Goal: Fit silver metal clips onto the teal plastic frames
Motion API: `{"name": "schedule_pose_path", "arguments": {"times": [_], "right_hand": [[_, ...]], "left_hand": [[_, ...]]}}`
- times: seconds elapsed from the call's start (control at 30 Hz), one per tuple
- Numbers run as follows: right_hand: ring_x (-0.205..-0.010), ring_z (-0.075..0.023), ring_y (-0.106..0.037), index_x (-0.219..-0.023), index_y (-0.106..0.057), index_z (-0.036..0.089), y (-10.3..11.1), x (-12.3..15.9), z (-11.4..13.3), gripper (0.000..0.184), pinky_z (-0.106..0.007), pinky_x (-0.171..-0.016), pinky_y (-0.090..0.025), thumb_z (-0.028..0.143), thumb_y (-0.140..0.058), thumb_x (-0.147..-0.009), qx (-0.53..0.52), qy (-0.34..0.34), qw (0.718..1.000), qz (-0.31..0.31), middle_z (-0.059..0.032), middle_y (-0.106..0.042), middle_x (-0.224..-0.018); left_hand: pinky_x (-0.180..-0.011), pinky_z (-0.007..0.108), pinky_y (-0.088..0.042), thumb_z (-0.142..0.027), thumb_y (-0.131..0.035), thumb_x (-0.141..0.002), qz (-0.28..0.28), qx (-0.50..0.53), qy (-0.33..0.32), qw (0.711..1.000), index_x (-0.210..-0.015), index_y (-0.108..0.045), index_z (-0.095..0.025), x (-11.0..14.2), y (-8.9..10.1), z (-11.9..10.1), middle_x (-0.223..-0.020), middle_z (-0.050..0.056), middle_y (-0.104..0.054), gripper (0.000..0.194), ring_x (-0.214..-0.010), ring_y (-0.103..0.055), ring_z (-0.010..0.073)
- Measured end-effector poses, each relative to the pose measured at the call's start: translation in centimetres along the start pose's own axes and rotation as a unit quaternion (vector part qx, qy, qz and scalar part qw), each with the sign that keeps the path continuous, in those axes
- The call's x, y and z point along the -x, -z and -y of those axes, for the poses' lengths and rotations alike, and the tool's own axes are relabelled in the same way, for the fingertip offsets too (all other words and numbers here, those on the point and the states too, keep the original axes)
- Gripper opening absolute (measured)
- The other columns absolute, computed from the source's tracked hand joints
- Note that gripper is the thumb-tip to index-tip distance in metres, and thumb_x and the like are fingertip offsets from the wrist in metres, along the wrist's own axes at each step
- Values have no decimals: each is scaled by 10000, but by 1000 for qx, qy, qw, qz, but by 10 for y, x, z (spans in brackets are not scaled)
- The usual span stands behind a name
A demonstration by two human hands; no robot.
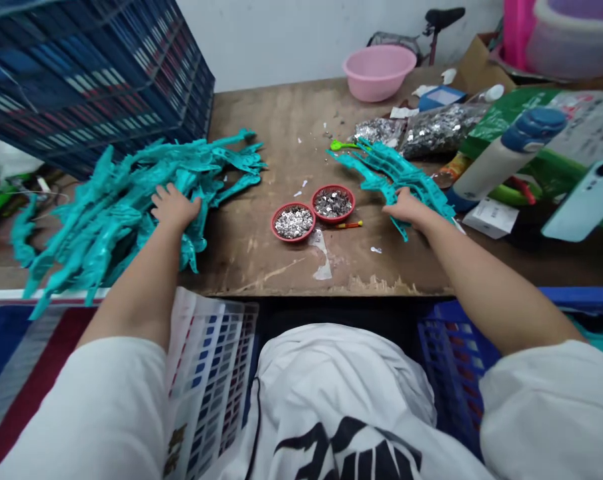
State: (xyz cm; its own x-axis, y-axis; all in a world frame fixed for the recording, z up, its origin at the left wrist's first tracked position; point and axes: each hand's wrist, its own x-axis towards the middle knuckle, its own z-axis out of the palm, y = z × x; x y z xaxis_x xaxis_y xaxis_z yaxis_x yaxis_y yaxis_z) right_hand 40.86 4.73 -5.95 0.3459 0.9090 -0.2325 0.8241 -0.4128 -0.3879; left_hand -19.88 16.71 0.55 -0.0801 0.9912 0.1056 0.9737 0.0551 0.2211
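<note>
My left hand (174, 208) rests with spread fingers on a large heap of long teal plastic parts (126, 187) at the left of the table. On the right, my right hand (406, 207) has its fingers closed at the near end of a smaller stack of teal plastic parts (404, 170); the fingertips are partly hidden. Between the hands, two small red baskets (314, 225) hold many small silver metal pieces (294, 222). An orange-and-yellow stick-like tool (350, 225) lies just by them.
A tall blue crate (181, 80) stands behind the left heap. Farther back sits a pink basin (379, 73). Bags of metal pieces (441, 127), a bottle (511, 153) and a phone (584, 200) crowd the right. Below the table edge are a white basket (214, 360) and a blue crate (451, 367).
</note>
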Motion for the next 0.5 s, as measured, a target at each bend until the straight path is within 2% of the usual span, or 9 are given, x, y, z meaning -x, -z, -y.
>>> {"name": "schedule_pose_path", "arguments": {"times": [0.07, 0.13, 0.17, 0.23, 0.33, 0.5], "right_hand": [[-1480, -510, -865, -1807, -579, -11, -3, 0, 3, 858, -582, -1264, -717, 265, -898, -1061, 39, -21, 999, 16, -421, -810, -1634], [-1635, -540, -790, -1815, -582, -52, -4, 2, 9, 872, -582, -1364, -656, 264, -904, -1069, 79, -32, 996, 29, -469, -724, -1746], [-1687, -550, -752, -1822, -583, -60, -4, 4, 13, 864, -591, -1399, -628, 283, -892, -1092, 97, -30, 994, 33, -475, -700, -1773], [-1764, -561, -681, -1871, -549, -49, -3, 10, 20, 883, -615, -1454, -571, 352, -857, -1148, 124, -19, 991, 36, -470, -658, -1819], [-1816, -553, -614, -1963, -470, 40, -1, 21, 29, 929, -604, -1481, -523, 479, -794, -1211, 150, 9, 988, 29, -432, -572, -1905], [-1792, -560, -623, -1926, -570, 145, 3, 37, 37, 817, -601, -1451, -540, 557, -732, -1240, 165, 38, 985, 39, -360, -551, -1928]], "left_hand": [[-1241, 853, -618, -1069, -533, -1123, 15, -7, 35, 999, -1616, -710, -67, -10, 2, 24, -1660, 344, -753, 1131, -1596, -694, 543], [-1220, 667, -699, -933, -705, -1192, 30, -14, 42, 999, -1526, -789, -161, -16, 5, 38, -1498, 206, -831, 846, -1390, -812, 390], [-1196, 606, -725, -842, -778, -1216, 35, -15, 36, 999, -1515, -806, -184, -18, 6, 43, -1467, 165, -842, 723, -1322, -834, 343], [-1161, 556, -754, -703, -859, -1237, 37, -16, 12, 999, -1514, -821, -183, -23, 8, 49, -1452, 134, -854, 590, -1269, -853, 312], [-1132, 537, -777, -628, -893, -1241, 51, -35, 7, 998, -1464, -845, -168, -29, 13, 56, -1416, 122, -871, 513, -1246, -871, 308], [-1028, 457, -797, -537, -918, -1243, 63, -82, 22, 994, -1382, -858, -157, -35, 27, 60, -1311, 85, -875, 409, -1138, -879, 272]]}}
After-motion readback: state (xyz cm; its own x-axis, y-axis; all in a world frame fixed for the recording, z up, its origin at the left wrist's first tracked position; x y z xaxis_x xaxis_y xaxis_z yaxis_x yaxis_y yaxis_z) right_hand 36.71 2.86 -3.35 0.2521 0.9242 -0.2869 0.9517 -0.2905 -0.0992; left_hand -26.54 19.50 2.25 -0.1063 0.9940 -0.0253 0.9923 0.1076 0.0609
